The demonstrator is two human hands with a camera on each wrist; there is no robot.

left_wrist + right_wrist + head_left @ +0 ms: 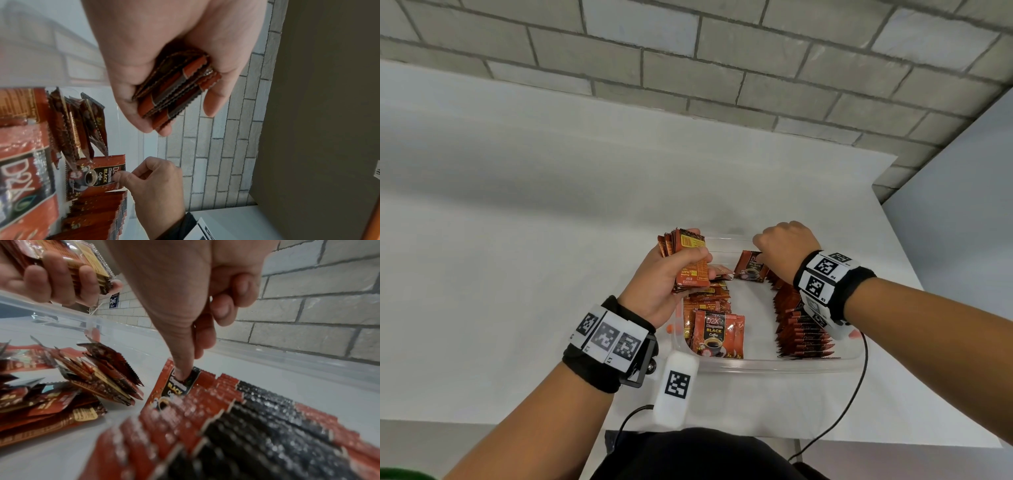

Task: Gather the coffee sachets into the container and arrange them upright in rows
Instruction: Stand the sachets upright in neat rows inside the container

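Here the left hand (666, 277) grips a sachet stack (174, 87) (glossy, zigzag-edged) while the right hand (786, 251) pinches one sachet (174, 386).

I see bare forearms, each with a black fabric wristband (599, 373) carrying white tiles printed with black square codes (604, 334). The right wristband (856, 291) has matching code tiles (825, 265). A white capsule-shaped unit (676, 389) hangs by the left wrist, and thin black cables (856, 387) trail toward dark clothing (698, 455).
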